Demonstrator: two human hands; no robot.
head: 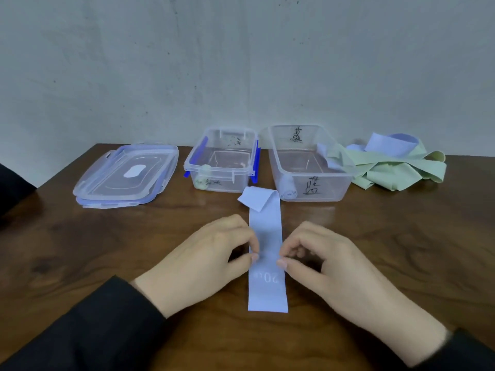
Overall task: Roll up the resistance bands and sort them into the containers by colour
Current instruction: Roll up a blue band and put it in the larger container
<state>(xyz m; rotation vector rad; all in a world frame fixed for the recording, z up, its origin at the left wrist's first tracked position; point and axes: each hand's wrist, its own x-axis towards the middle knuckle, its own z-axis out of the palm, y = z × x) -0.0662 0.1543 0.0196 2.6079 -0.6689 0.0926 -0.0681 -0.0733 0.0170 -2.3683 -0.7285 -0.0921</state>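
A pale lilac-blue flat elastic band [266, 253] bears faint white print. The dark brown wood-grain worktop [388, 250] shows swirling darker streaks. Clear plastic tubs: one [222, 159] has bright blue clips, the other [310, 163] black handwritten marks. Pale green bands [396, 170] lie heaped.

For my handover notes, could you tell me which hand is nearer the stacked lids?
Left. The left hand lies just right of and nearer the camera than the stacked lids; the right hand is farther right, beyond the blue band.
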